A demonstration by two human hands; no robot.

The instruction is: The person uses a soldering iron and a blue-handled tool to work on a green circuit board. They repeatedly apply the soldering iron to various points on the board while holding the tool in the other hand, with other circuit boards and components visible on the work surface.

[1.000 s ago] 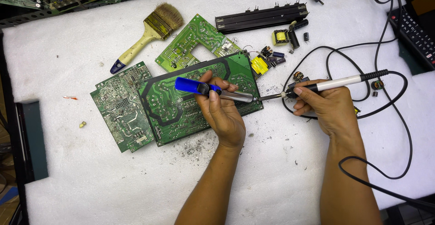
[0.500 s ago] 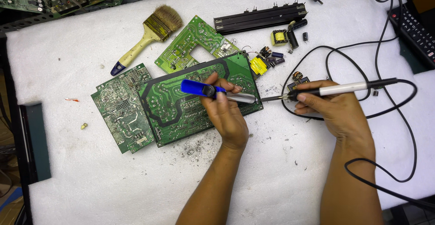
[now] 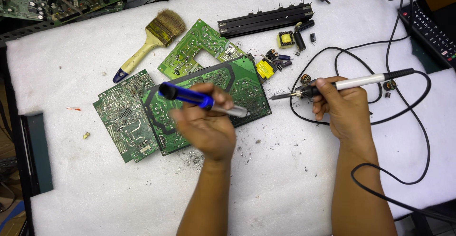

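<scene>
Head view: three green printed circuit boards lie on the white foam sheet (image 3: 95, 193), overlapping one another. The large green board with the dark curved traces (image 3: 237, 86) sits in the middle, solder side up; a smaller grey-green board (image 3: 121, 117) is tucked under its left edge, and a third green board with a square cut-out (image 3: 192, 46) lies partly beneath its upper edge.

There are two hand tools in use. The left hand (image 3: 206, 126) is wrapped around a blue and silver desoldering pump (image 3: 199, 100), held slantwise just above the large board, blue end up and to the left, silver end down and to the right; the hand is a little blurred, so whether the tip touches the board cannot be told. The right hand (image 3: 344, 107) is closed around a white-handled soldering iron (image 3: 346, 83), its dark tip pointing left, off the right edge of the large board and clear of it. The iron's black cable (image 3: 413, 122) loops across the foam.

One cream-handled paintbrush with tan bristles (image 3: 152, 41) lies above the boards. One long black finned heat sink (image 3: 266, 21) lies at the top, with a small cluster of loose yellow and black components (image 3: 280, 55) below it. Grey specks of solder (image 3: 237, 153) dot the foam near the left wrist.
</scene>
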